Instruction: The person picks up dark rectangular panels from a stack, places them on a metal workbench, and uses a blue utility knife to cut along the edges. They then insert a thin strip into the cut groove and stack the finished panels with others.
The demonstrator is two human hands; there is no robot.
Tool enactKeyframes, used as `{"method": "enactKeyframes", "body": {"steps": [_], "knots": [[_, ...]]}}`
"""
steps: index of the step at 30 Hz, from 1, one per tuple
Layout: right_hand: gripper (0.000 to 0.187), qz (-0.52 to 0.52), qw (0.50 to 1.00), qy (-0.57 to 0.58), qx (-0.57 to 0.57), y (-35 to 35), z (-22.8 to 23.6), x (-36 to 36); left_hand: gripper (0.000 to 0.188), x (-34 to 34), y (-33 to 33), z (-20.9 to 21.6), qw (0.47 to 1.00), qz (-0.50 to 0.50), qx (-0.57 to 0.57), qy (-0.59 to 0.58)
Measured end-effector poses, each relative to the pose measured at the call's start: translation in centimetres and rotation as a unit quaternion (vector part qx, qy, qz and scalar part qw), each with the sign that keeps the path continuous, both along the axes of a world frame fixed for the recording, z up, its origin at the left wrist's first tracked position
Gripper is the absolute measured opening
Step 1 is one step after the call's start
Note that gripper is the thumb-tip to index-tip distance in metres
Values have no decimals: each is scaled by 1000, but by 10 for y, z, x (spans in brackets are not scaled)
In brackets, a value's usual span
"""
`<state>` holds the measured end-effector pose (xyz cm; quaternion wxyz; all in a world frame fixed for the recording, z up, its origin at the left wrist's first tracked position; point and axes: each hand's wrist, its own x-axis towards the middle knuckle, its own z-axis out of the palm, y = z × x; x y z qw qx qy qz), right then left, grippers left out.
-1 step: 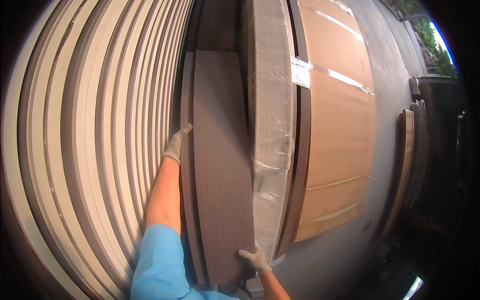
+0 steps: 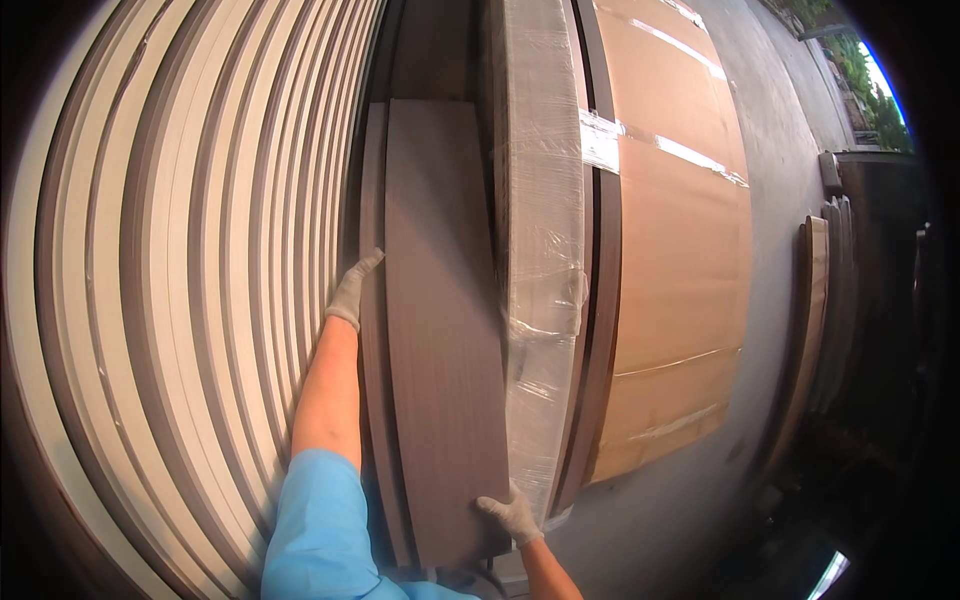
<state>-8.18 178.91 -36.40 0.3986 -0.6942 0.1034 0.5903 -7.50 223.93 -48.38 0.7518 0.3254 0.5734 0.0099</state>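
A long dark-brown wood-grain panel (image 2: 445,330) stands lengthwise in front of me, its lower end close to my body. Beside its left edge runs a second brown panel (image 2: 374,200), mostly covered by the first. My left hand (image 2: 350,293), in a light grey glove, is at the left side of the two panels, one digit reaching over the second panel's edge; its other fingers are hidden. Near the bottom right corner, my gloved right hand (image 2: 514,516) grips the front panel, thumb on its face and fingers out of sight around the edge.
Cream and brown boards (image 2: 180,250) stand in a dense row on the left. At right are a plastic-wrapped stack (image 2: 545,220) and a large taped cardboard sheet (image 2: 680,270). Beyond lie concrete floor (image 2: 775,110) and more leaning boards (image 2: 815,270).
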Motion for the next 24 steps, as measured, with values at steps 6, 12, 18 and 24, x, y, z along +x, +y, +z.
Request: {"method": "enactKeyframes", "body": {"steps": [6,12,18,24], "knots": [[82,10,999,-40,25,-5,-30,-16,122,-52,-69,17,998,-33,29,41],[91,1,999,-31,21,-3,-59,-29,131,-141,-168,1,994,-62,-7,91],[92,-20,999,25,-34,-4,-102,-43,118,-199,-217,-46,997,-3,-64,38],[95,-50,990,48,-124,5,-152,-49,114,-200,-218,-79,997,31,-9,65]]}}
